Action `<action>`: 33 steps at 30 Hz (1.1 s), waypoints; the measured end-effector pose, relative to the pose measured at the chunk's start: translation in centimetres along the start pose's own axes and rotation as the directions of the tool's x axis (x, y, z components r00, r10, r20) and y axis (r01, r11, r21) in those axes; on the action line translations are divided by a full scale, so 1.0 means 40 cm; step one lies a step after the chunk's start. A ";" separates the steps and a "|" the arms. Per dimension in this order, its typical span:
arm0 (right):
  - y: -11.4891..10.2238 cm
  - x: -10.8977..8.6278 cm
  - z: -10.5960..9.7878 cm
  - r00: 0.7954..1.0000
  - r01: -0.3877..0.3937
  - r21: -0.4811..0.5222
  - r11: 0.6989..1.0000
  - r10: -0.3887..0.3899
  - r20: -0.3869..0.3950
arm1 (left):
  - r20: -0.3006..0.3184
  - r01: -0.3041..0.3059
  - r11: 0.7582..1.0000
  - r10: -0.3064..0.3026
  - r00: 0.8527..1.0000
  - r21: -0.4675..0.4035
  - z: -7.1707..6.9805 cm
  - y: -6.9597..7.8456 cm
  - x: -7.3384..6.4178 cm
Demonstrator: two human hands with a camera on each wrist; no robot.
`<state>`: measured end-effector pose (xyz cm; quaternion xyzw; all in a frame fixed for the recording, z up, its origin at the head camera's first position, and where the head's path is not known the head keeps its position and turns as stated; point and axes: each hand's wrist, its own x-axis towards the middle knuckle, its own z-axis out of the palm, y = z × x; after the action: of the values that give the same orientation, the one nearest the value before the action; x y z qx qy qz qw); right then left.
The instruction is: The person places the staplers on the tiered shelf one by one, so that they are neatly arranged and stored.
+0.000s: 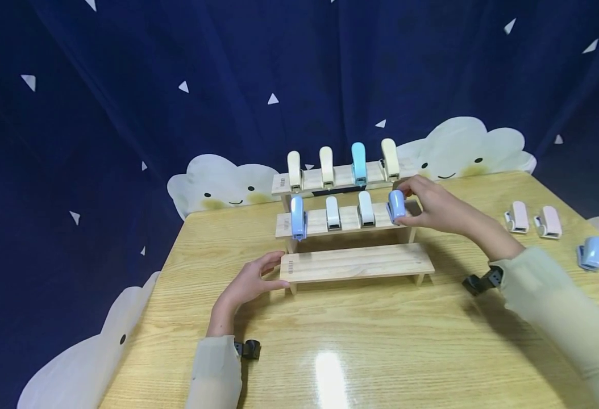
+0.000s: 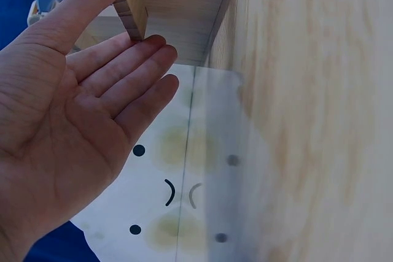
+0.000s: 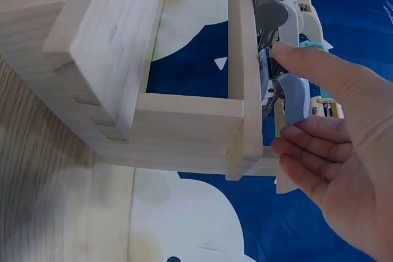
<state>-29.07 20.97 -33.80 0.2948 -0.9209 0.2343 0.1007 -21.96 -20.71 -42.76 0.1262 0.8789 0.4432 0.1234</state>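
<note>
A three-step wooden rack [image 1: 356, 266] stands on the table. My right hand [image 1: 437, 207] pinches a blue stapler [image 1: 396, 205] at the right end of the middle step; in the right wrist view, thumb and fingers lie on either side of this stapler [image 3: 296, 97]. My left hand [image 1: 248, 281] holds the left end of the lowest step, thumb at the front and fingers behind, as the left wrist view of the hand [image 2: 80, 115] shows. Also on the middle step are another blue stapler [image 1: 298, 216] and two white staplers, one being the left white stapler [image 1: 332, 213].
Along the top step stand three cream staplers, including the rightmost cream stapler [image 1: 390, 159], and a turquoise stapler [image 1: 359, 163]. Two pink staplers, one the nearer pink stapler [image 1: 550, 221], and a light blue stapler [image 1: 593, 253] lie at the table's right. A dark curtain [image 1: 299, 68] hangs behind.
</note>
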 end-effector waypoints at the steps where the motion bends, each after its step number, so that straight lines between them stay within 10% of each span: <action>1: 0.000 -0.001 0.001 1.000 -0.004 0.004 1.000 0.004 0.002 | 0.000 0.000 1.000 0.000 1.000 -0.001 0.000 0.000 0.000; 12: 0.038 -0.049 -0.058 0.996 -0.039 -0.033 0.999 0.037 -0.085 | 0.002 0.012 1.000 -0.012 1.000 0.003 0.004 -0.002 0.001; 21: 0.186 -0.165 -0.124 0.962 -0.178 -0.018 0.984 0.170 -0.214 | -0.001 0.004 1.000 -0.004 1.000 0.013 0.000 -0.003 0.002; 33: 0.390 -0.263 -0.134 0.923 -0.382 -0.100 0.919 0.374 -0.090 | 0.000 0.011 1.000 -0.011 1.000 0.010 0.001 0.009 -0.002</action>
<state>-29.55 39.98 -38.33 0.0966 -0.9685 0.2055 0.1023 -21.85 -20.51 -42.47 0.1219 0.8817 0.4383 0.1250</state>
